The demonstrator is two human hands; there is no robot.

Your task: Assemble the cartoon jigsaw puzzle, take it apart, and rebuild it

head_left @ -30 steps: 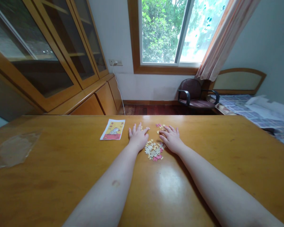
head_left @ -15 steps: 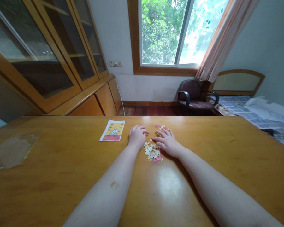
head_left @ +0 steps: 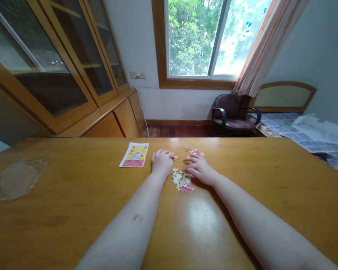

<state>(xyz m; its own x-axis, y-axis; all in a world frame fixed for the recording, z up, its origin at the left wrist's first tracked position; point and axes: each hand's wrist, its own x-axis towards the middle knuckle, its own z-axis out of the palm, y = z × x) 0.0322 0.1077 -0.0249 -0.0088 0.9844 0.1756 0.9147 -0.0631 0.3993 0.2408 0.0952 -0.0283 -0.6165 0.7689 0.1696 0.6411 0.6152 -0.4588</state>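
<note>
Sitting mid-frame on the table [head_left: 73, 210]: puzzle-piece pile [head_left: 182, 179], a loose heap with its long axis roughly near-to-far and no clear heading. Right hand [head_left: 200, 169] touches its upper right edge, fingers flat and spread, holding nothing. Left hand [head_left: 162, 162] is just upper left of it, fingers curled under; can't tell if it pinches a piece. Smaller cluster [head_left: 195, 151] lies above the right hand, picture card [head_left: 134, 154] further left.

I am looking into a room in a home, a bedroom that doubles as a study. A bed [head_left: 293, 126] with a checked cover and wooden headboard [head_left: 284, 95] stands on the right. A padded armchair [head_left: 230, 109] sits under the window [head_left: 197, 37] with its curtain [head_left: 259, 48]. Glass-fronted cabinets [head_left: 53, 75] line the left wall. Puzzle pieces [head_left: 181, 180] lie on the big wooden table [head_left: 73, 210].
</note>
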